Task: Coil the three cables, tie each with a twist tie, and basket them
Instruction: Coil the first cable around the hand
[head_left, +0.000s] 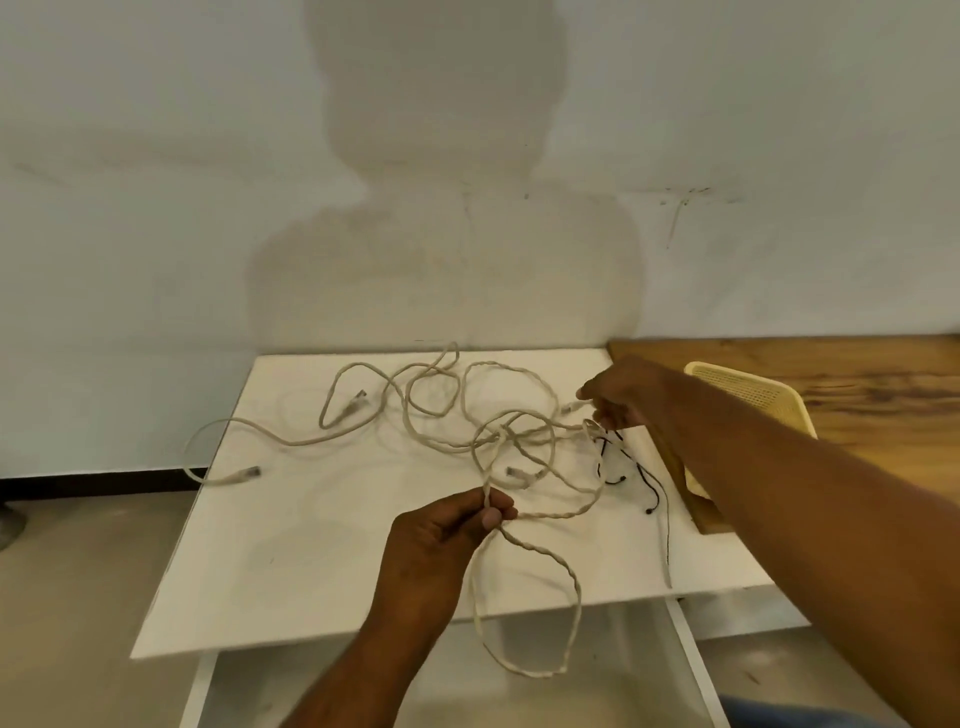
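Cables (498, 434), cream and uncoiled, lie tangled in loose overlapping loops across the far half of a white table (311, 545). One strand sags off the table's left edge and comes back up, its plug (248, 474) resting near that edge. The left hand (447, 530) pinches a strand between thumb and curled fingers above the table's near middle; below this grip, a long loop (571, 597) hangs down past the front edge. The right hand (628, 395), reaching over the far right corner, has its fingers curled round a cable end whose plug pokes out to the left. Thin black ties (655, 493) lie just below that hand. A cream basket (748, 395) sits on the wooden top (857, 389) to the right, partly hidden by the right forearm.
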